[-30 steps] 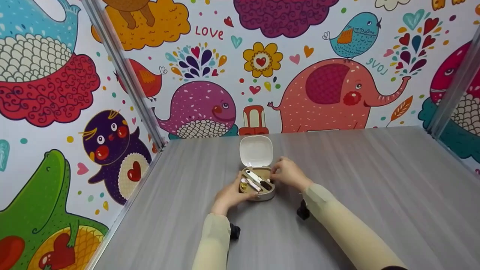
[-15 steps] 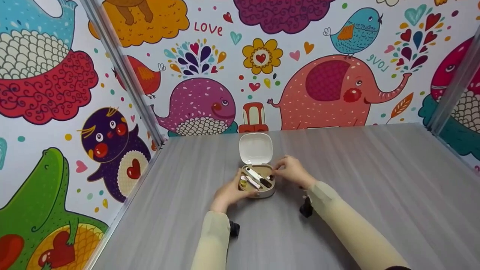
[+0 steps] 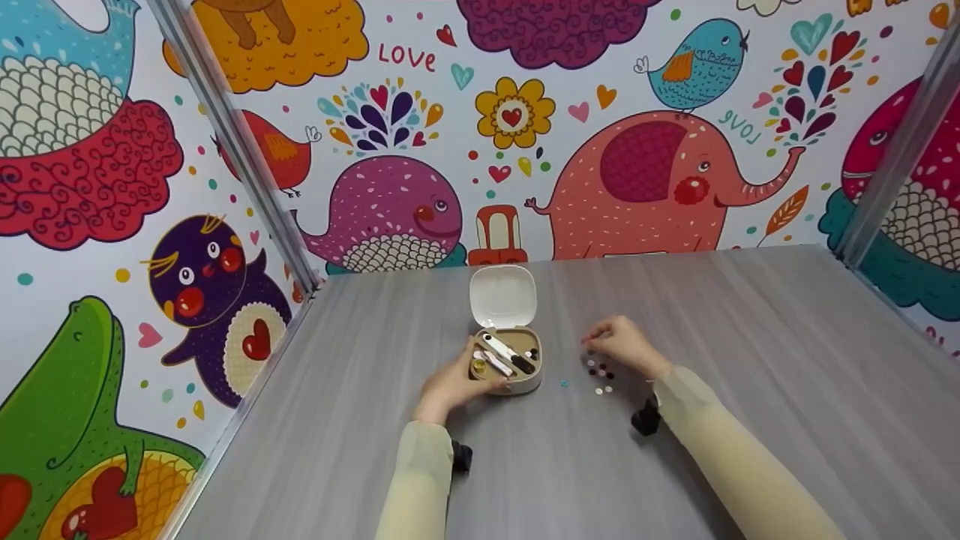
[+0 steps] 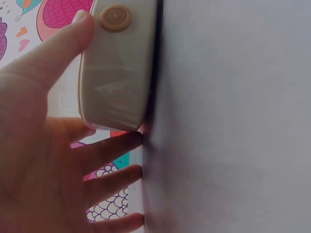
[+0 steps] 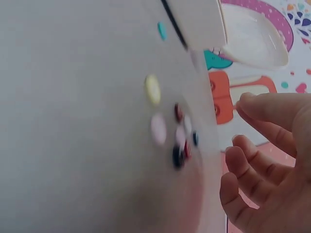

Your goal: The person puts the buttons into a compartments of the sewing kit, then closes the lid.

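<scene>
A small white-and-beige box [image 3: 525, 385] stands on the table with its white lid [image 3: 503, 297] raised. Its compartments hold a slim white tool with a black end [image 3: 508, 354], a yellow spool-like piece [image 3: 479, 366] and small buttons [image 3: 530, 353]. My left hand [image 3: 450, 384] grips the box's near left corner, thumb along the front beside a brown button clasp [image 4: 115, 18]. Over several loose buttons [image 3: 600, 370] hovers my right hand [image 3: 627, 346]. Thumb and index tips lie close together in the right wrist view, with the other fingers loosely bent; no held thing shows clearly.
A single turquoise button [image 3: 565, 383] lies between the box and the loose buttons. The grey table [image 3: 720, 322] ends at a printed back wall [image 3: 525, 172], with another printed wall along the left.
My right hand has left the box's right rim and moved right, over the loose buttons, which now show. The left hand keeps its grip on the box.
</scene>
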Demonstrator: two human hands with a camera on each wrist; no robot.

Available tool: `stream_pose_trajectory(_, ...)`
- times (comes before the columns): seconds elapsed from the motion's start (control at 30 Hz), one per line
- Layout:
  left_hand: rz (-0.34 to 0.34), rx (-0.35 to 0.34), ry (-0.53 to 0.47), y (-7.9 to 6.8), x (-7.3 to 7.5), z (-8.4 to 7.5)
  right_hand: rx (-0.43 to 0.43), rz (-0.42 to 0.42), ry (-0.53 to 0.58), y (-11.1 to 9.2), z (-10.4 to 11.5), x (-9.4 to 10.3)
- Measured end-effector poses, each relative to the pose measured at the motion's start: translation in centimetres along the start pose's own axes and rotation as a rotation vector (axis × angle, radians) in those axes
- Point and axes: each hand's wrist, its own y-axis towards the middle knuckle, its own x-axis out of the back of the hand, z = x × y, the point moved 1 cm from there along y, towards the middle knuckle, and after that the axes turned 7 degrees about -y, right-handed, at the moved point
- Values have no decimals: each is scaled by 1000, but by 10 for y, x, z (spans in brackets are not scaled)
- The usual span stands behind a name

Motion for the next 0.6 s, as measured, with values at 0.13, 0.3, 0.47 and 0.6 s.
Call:
stream_pose_trajectory(0.13, -1, -4, 10, 0, -1, 0, 1, -16, -12, -7, -16, 5)
stream_pose_trajectory(0.3, 5, 4, -6, -2, 0, 0, -26, 29, -28, -18, -25, 10)
stream_pose_trajectory(0.47, 0, 0, 1, -1, 1, 0, -47, 127, -27, -27, -23, 13)
stream_pose_trajectory(0.6, -3, -2, 6, 0, 0, 1, -53, 167, -31, -30, -22, 15)
